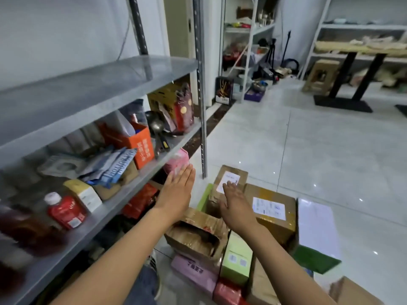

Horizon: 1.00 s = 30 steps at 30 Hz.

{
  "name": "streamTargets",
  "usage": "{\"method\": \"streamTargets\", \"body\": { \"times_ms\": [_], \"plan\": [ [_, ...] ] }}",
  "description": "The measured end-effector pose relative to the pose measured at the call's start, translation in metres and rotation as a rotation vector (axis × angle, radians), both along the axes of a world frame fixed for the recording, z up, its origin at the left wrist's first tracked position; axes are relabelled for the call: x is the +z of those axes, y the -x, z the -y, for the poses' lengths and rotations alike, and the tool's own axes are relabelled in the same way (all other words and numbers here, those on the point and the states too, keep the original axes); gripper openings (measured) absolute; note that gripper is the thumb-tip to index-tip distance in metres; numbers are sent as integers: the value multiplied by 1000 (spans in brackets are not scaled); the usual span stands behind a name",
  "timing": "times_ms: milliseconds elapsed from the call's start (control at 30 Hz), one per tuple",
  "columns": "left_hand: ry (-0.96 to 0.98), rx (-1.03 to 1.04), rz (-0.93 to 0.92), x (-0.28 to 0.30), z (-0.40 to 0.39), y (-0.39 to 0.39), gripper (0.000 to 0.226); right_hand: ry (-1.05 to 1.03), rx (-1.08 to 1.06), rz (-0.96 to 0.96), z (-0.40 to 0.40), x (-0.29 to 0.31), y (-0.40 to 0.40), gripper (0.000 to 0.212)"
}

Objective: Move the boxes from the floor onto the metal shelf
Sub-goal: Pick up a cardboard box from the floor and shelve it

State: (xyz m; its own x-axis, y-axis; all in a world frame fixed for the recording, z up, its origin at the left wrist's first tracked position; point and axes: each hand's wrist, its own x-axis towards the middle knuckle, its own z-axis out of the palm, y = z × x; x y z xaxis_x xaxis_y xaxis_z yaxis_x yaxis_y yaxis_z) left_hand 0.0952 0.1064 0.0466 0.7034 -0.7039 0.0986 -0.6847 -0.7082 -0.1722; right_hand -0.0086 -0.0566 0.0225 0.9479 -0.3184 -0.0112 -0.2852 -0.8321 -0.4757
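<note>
- Boxes [220, 245] lie clustered on the tiled floor [330, 150] just right of the metal shelf [92, 84]; nearest are a pink box [193, 274] and a green box [236, 263]
- Beyond these, a torn brown box [196, 236]; the right hand [236, 208] hovers past it, fingers loosely spread, holding nothing
- Left hand [178, 190] flat, fingers together, empty, beside the shelf's lower tier
- Farthest, a labelled brown box [229, 179] near the shelf's post [201, 106]

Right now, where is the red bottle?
The red bottle lies on the metal shelf, far left in the head view, beside a small white-and-yellow box.
</note>
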Motion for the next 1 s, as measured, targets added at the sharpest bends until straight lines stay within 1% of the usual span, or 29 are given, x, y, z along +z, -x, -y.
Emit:
{"method": "streamTargets", "body": {
  "times_ms": [100,233,333,467,567,633,733,900,1000],
  "plan": [
    [-41,-1,-100,-37,10,5,69,-41,-34,-66,8,-40,9,58],
    [-150,7,-316,-88,16,19,75,-77,-91,-225,9,-90,19,58],
    [-194,3,-396,-117,15,28,78,-140,-112,-301,6,-116,22,58],
    [-256,-7,-456,-136,16,34,79,-367,-200,-309,-3,-141,20,59],
    [-285,-23,-463,-146,17,37,79,-603,-340,-294,-11,-151,15,53],
    [-294,-22,-470,-153,16,38,80,-694,-417,-325,-13,-154,9,55],
    [-304,-12,-492,-164,12,36,78,-753,-507,-330,-13,-161,0,59],
    [-314,-7,-547,-174,8,34,84,-768,-571,-341,-12,-177,-3,50],
    [-290,-5,-593,-180,5,33,78,-786,-578,-324,-13,-186,-3,47]
  ]
}}
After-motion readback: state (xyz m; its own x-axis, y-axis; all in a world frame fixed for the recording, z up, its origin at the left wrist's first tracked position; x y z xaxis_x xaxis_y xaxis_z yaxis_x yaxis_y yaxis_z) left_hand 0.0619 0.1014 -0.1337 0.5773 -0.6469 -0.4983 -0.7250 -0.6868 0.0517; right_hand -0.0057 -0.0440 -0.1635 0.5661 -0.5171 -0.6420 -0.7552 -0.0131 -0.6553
